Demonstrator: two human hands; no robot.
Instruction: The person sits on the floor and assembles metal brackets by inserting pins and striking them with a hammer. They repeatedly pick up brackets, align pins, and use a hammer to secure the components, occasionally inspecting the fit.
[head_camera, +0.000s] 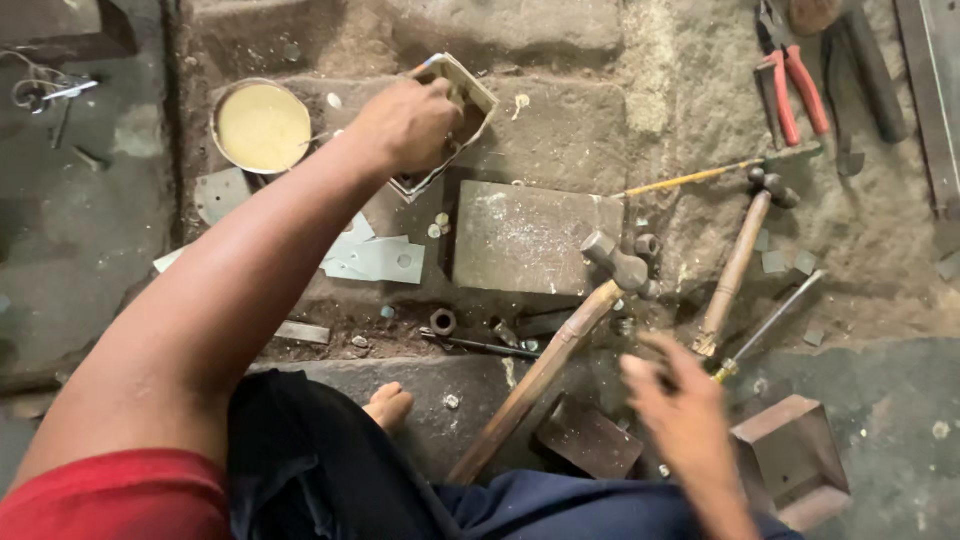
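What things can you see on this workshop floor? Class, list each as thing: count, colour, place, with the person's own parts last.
Metal box: one, grey, top centre, in left hand
Bowl: one, yellowish contents, upper left
Metal block: one, grey, centre
Hammers: two, wooden handles, centre and right
Pliers: one, red grips, top right
Sheet pieces: several, pale grey, left of block
Wedge block: one, brown, bottom right
Left hand: reaching into box
Right hand: blurred, near hammer handle
Foot: bare, bottom centre

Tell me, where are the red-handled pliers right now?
The red-handled pliers lie at the top right of the head view, on the stone floor above the two hammers.
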